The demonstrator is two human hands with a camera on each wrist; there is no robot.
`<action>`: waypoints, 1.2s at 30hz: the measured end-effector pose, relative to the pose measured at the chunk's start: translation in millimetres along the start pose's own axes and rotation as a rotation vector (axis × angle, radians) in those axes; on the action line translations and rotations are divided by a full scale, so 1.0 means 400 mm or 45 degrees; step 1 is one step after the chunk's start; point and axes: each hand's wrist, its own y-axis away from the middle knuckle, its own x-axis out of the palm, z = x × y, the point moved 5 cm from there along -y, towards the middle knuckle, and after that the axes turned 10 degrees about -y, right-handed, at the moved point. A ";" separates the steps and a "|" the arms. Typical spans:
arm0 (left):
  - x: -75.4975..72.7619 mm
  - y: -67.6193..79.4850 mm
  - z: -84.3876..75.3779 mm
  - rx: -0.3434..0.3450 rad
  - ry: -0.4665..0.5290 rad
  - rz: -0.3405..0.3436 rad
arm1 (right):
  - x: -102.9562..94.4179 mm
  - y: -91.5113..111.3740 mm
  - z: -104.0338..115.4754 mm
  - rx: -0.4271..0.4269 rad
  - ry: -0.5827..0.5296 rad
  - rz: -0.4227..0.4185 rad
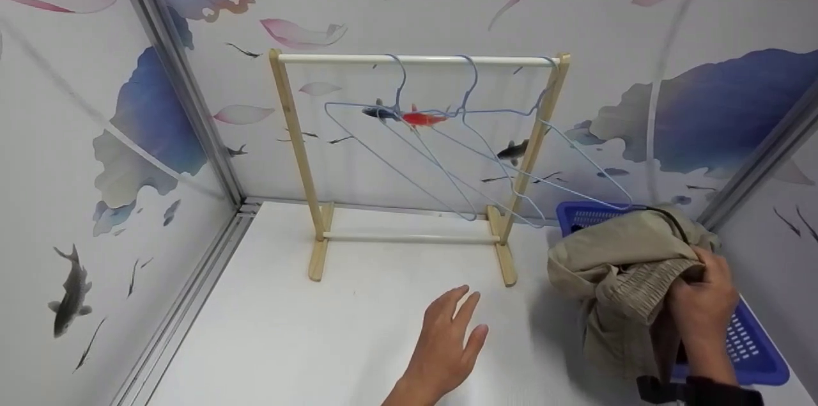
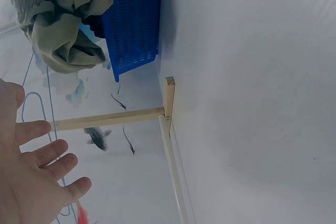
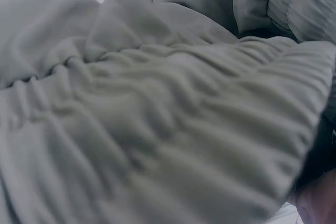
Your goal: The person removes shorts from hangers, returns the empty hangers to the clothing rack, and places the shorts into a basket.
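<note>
A khaki garment (image 1: 594,265) with a gathered elastic band hangs bunched over the blue basket (image 1: 760,355) on the right. My right hand (image 1: 706,300) grips it by the band, with part of the fingers hidden in the folds. In the right wrist view the ribbed elastic (image 3: 173,129) fills most of the picture. My left hand (image 1: 444,342) is held over the white table in front of the rack, holding nothing. Its fingers are spread and relaxed in the left wrist view, where the garment (image 2: 63,30) shows beyond the hand.
A wooden rack (image 1: 299,156) with a white top bar (image 1: 332,59) stands at the back of the table (image 1: 255,342). Several blue wire hangers (image 1: 470,113) hang from it, the rightmost reaching toward the basket. Patterned walls (image 1: 83,137) enclose the table at the sides and back.
</note>
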 end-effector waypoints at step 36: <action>0.002 0.003 0.016 -0.043 0.045 0.048 | -0.016 -0.054 -0.154 0.184 0.192 0.098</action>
